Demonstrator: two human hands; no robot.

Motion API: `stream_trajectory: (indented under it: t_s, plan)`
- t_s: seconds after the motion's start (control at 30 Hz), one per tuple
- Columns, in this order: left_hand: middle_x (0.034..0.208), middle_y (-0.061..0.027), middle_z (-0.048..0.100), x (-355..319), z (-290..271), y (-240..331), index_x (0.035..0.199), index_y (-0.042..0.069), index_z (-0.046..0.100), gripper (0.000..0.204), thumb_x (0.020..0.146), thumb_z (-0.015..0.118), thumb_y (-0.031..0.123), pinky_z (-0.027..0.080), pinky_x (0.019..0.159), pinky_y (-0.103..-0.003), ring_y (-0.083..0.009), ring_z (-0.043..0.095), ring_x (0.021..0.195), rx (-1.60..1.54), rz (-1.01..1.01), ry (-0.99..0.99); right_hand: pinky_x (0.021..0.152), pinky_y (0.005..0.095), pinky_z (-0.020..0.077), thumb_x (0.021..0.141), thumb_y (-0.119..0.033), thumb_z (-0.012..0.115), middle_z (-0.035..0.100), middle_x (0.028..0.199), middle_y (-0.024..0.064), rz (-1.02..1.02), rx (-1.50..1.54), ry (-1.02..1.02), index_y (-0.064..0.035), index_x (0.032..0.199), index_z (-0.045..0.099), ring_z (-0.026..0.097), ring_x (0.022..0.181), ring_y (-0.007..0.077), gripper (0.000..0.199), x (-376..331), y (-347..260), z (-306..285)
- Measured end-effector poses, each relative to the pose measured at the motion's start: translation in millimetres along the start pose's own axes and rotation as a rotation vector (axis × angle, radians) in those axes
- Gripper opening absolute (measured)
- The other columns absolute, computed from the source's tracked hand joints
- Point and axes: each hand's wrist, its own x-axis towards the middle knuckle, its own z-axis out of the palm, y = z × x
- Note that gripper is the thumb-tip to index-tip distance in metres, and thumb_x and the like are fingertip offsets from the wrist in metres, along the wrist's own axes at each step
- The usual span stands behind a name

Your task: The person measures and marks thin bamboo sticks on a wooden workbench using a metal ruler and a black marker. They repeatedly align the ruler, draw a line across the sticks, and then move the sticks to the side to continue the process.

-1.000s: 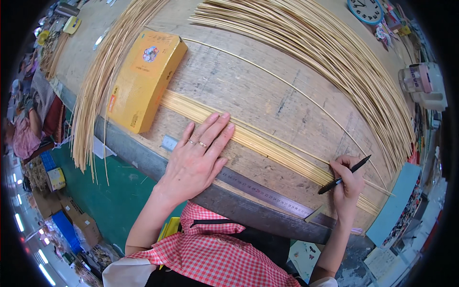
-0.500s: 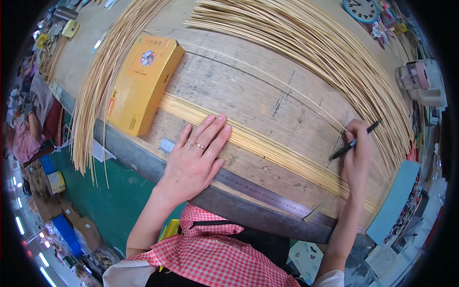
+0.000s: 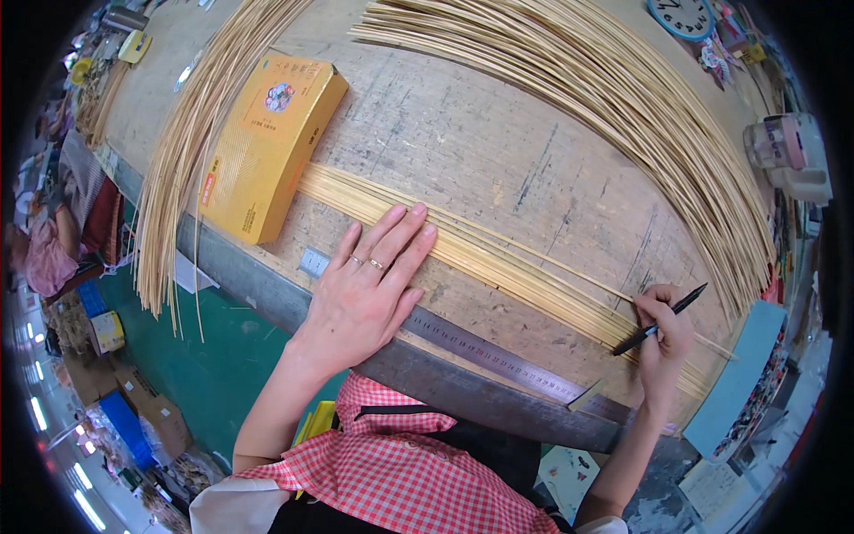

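Observation:
My left hand (image 3: 363, 280) lies flat with fingers spread over a row of thin pale wooden strips (image 3: 507, 274). A yellow box (image 3: 258, 147) stands over or against their left ends; I cannot tell which. My right hand (image 3: 664, 343) is closed, holding a black marker pen (image 3: 688, 300) slantwise, one end near the strips. Its fingertips also pinch a single thin strip (image 3: 556, 261) running along the row's far side, its right end sticking out past the hand. A metal ruler (image 3: 498, 360) lies on the near side, partly covered by my left hand.
A large bundle of long strips (image 3: 569, 89) curves across the far right of the worktable (image 3: 427, 116); another bundle (image 3: 178, 196) hangs over its left edge. A blue-grey block (image 3: 737, 383) sits by the strips' right ends. Jars (image 3: 787, 151) and a clock (image 3: 680, 16) are farther off.
My right hand has come nearer with the pen and the single strip, which moved from the open table down to the row's far side. My left hand stays in place.

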Motion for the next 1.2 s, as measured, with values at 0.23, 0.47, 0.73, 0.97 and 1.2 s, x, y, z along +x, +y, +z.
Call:
stream_trajectory:
  t_s: [0.23,0.47,0.73,0.97,1.2]
  plan:
    - [0.162,-0.0107,0.035,1.1,-1.4,1.0,0.155,0.011,0.039,0.075,0.087,0.069,0.017,0.029,0.118,-0.055,-0.0319,0.034,0.149,-0.017,-0.011,-0.013,0.069,0.03,0.0464,0.071,0.018,0.056,0.06,0.09,0.014,0.008,-0.019,-0.03,-0.0014,0.099,0.067,0.061,0.08,0.0258,0.036,3.4,-13.8,6.4]
    - [0.164,-0.01,0.033,1.9,-2.9,-1.8,0.156,0.01,0.037,0.081,0.083,0.071,0.02,0.026,0.12,-0.055,-0.0314,0.032,0.15,-0.004,0.015,-0.034,0.069,0.0304,0.0467,0.069,0.018,0.056,0.06,0.09,0.0141,-0.029,-0.036,-0.01,-0.0004,0.098,0.068,0.061,0.081,0.0261,0.036,1.1,-12.8,7.3]
    - [0.163,-0.0078,0.034,2.2,-2.7,-2.2,0.154,0.01,0.04,0.08,0.083,0.074,0.025,0.032,0.117,-0.057,-0.0292,0.034,0.15,0.056,0.008,-0.038,0.085,0.0393,0.0518,0.074,0.012,0.065,0.067,0.108,0.017,-0.02,-0.056,-0.038,-0.001,0.105,0.067,0.064,0.101,0.0344,0.034,-1.3,-25.7,7.0]
    - [0.163,-0.0089,0.034,2.8,-2.6,-0.1,0.155,0.011,0.038,0.08,0.083,0.072,0.016,0.026,0.12,-0.056,-0.032,0.031,0.15,0.023,-0.015,-0.061,0.105,0.0476,0.049,0.082,0.003,0.066,0.063,0.135,0.0187,-0.149,-0.261,-0.13,-0.0013,0.111,0.07,0.056,0.131,0.04,0.03,-14.8,-65.2,53.4]
    - [0.163,-0.0073,0.033,5.1,1.7,2.9,0.155,0.01,0.038,0.08,0.084,0.073,0.023,0.031,0.118,-0.057,-0.0303,0.032,0.15,0.065,-0.025,-0.034,0.105,0.0467,0.051,0.083,0.003,0.065,0.064,0.133,0.0173,-0.171,-0.236,-0.108,-0.0002,0.11,0.07,0.056,0.131,0.0382,0.028,-6.7,-60.0,49.6]
